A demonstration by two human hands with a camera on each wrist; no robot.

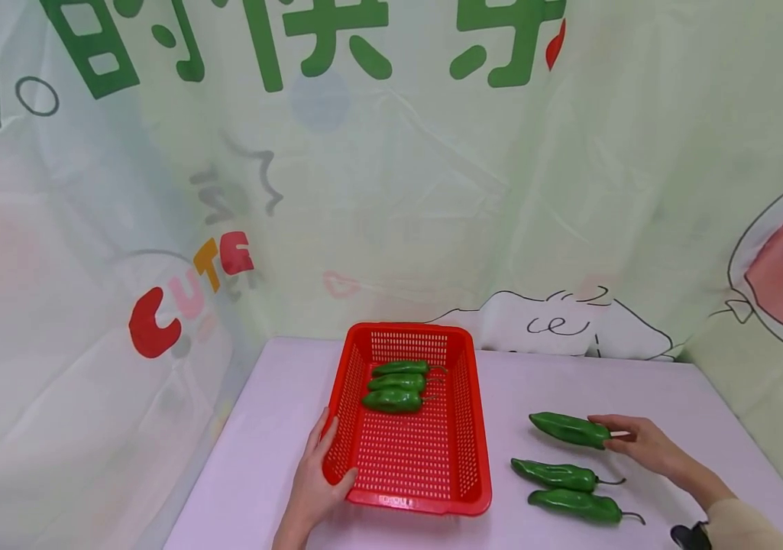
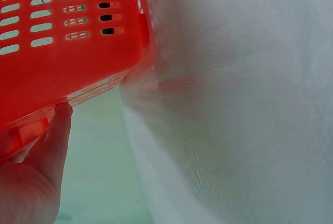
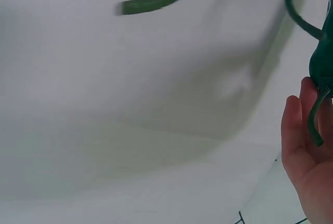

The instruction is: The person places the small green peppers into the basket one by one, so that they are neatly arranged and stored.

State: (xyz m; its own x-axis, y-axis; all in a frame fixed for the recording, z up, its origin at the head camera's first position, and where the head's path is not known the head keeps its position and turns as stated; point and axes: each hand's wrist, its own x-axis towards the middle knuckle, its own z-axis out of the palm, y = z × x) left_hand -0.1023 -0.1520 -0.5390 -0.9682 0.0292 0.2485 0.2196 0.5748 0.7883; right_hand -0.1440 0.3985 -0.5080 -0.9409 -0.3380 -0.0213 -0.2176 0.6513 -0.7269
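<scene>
A red plastic basket [image 1: 401,500] stands on the table, with several long green peppers [image 1: 394,400] side by side in its far half. My left hand [image 1: 315,473] holds the basket's near left corner, fingers along the left rim and thumb at the front rim. In the left wrist view, a finger [image 2: 58,130] lies against the basket's outer side. To the right, my right hand [image 1: 648,443] grips the stem end of a green pepper [image 1: 570,429], whose tip points left. Its stem [image 3: 316,122] hangs by the fingers in the right wrist view.
Nearer than the gripped pepper, two more green peppers [image 1: 556,475] lie roughly parallel on the table, stems to the right. A pale printed cloth [image 1: 377,229] hangs behind and beside the white table [image 1: 253,428].
</scene>
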